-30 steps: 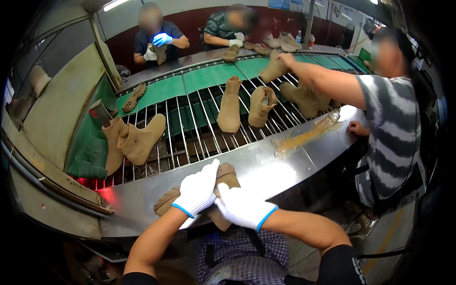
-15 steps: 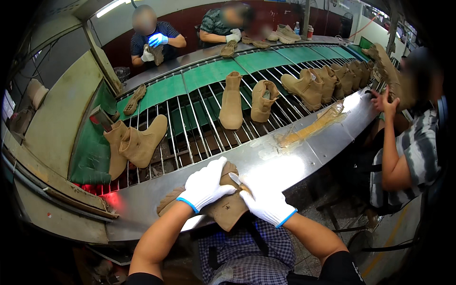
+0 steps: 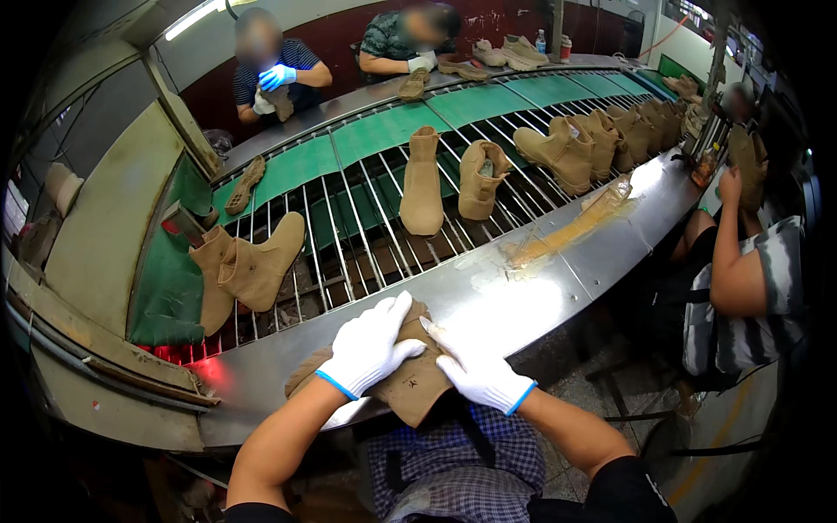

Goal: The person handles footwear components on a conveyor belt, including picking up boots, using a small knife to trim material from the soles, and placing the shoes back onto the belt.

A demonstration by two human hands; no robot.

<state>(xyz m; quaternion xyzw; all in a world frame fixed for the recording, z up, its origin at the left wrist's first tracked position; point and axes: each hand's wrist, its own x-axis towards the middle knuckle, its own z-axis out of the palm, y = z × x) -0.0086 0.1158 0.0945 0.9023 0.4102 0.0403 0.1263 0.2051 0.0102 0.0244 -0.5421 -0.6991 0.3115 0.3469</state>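
Observation:
A tan boot (image 3: 413, 389) lies tilted at the near edge of the metal ledge, its opening toward me. My left hand (image 3: 370, 347), in a white knit glove with a blue cuff, grips it, fingers over the upper and thumb pointing right. Just left of that hand, another tan shoe part (image 3: 304, 370) shows, mostly covered. My right hand (image 3: 482, 376), gloved the same way, is closed around a small tool that looks like a knife (image 3: 426, 325). Only its pale blade tip shows, against the boot's right side; the handle is hidden in the glove.
Beyond the steel ledge (image 3: 261, 380), a rod conveyor (image 3: 353, 235) carries tan boots (image 3: 422, 187) and a loose sole (image 3: 245, 185). Two gloved co-workers (image 3: 279, 77) work across it. Another person (image 3: 741, 270) sits at right, holding a boot. A green-lined wall (image 3: 161, 270) stands at left.
The blade and my right hand have shifted slightly left along the boot. My left hand keeps its grip. The person at right has lowered the boot and drawn it closer.

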